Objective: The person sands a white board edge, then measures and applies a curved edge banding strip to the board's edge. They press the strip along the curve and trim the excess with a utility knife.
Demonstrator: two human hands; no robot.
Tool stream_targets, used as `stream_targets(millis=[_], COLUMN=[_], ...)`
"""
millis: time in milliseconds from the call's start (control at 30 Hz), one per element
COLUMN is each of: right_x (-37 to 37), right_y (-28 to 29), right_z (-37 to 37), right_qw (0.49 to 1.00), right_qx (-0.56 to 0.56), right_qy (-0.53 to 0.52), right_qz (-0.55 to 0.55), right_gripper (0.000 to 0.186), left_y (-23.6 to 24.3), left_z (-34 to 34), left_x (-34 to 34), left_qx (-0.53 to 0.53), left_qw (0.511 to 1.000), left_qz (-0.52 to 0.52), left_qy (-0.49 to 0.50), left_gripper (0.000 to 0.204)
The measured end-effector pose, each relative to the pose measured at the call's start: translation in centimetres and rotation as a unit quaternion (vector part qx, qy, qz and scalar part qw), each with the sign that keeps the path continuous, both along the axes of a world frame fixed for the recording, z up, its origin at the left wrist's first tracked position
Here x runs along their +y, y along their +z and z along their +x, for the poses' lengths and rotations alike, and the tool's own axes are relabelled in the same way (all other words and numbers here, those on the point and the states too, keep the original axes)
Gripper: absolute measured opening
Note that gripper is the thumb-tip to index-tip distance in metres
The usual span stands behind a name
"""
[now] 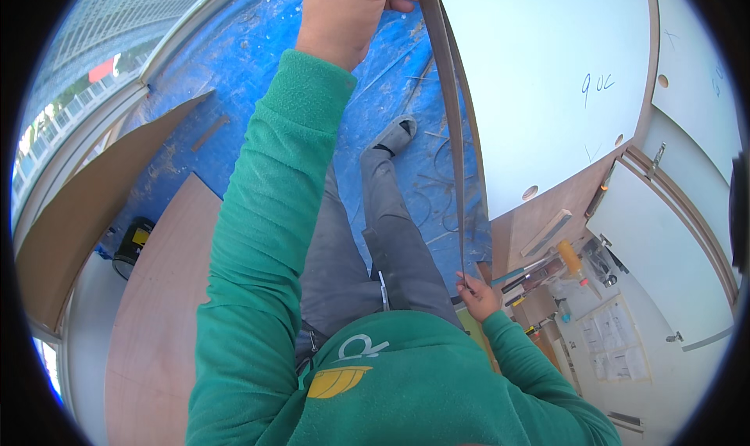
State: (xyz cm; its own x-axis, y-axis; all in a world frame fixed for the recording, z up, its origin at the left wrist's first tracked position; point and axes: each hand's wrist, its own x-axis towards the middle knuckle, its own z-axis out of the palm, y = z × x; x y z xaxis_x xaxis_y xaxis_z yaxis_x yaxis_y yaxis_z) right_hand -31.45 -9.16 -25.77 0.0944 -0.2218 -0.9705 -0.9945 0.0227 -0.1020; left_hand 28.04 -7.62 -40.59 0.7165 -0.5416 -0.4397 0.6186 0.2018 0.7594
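Note:
A long, thin brown edging strip [458,157] runs down alongside the edge of a large white board [562,63]. At the top of the picture my left hand [344,16] has its fingers curled at the strip's upper part; the picture's edge cuts off some of the hand. Lower down, beside my right thigh, my right hand [478,297] pinches the strip's narrow lower end between thumb and fingers. Round holes and pen marks show on the white board's face.
Blue sheeting [258,63] with offcuts covers the floor. To the left lean a brown sheet [94,204] and a wooden panel [168,305], near a black container [133,247]. Tools, including an amber-coloured handle [569,255], lie right of my right hand. A hinged white door [664,251] stands farther right.

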Motion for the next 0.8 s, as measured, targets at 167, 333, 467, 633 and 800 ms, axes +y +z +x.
stream_targets(millis=[167, 333, 467, 633, 800], right_x=[-0.1, -0.2, -0.2, 0.0, -0.1], right_y=[0.0, -0.1, 0.1, -0.1, 0.0], right_z=[0.4, 0.5, 0.7, 0.2, 0.0], right_qw=[1.000, 1.000, 1.000, 1.000, 1.000], right_qx=[0.012, 0.010, 0.017, 0.008, 0.003], right_qy=[0.004, -0.005, 0.006, 0.011, 0.009], right_qz=[0.007, 0.007, 0.006, 0.002, 0.009], right_gripper=[0.043, 0.043, 0.043, 0.043, 0.043], left_y=[0.4, 1.1, 1.2, 1.2, 1.9], left_z=[0.0, 0.0, 0.1, 0.3, -0.1], left_x=[0.0, -0.3, -0.6, -0.6, -0.5], left_qx=[0.003, 0.018, 0.010, -0.009, -0.014], left_qw=[1.000, 1.000, 1.000, 0.999, 0.998], left_qz=[0.008, 0.012, 0.026, 0.031, 0.053], left_qy=[-0.004, 0.003, 0.001, -0.010, -0.007], left_gripper=[0.027, 0.026, 0.026, 0.026, 0.030])
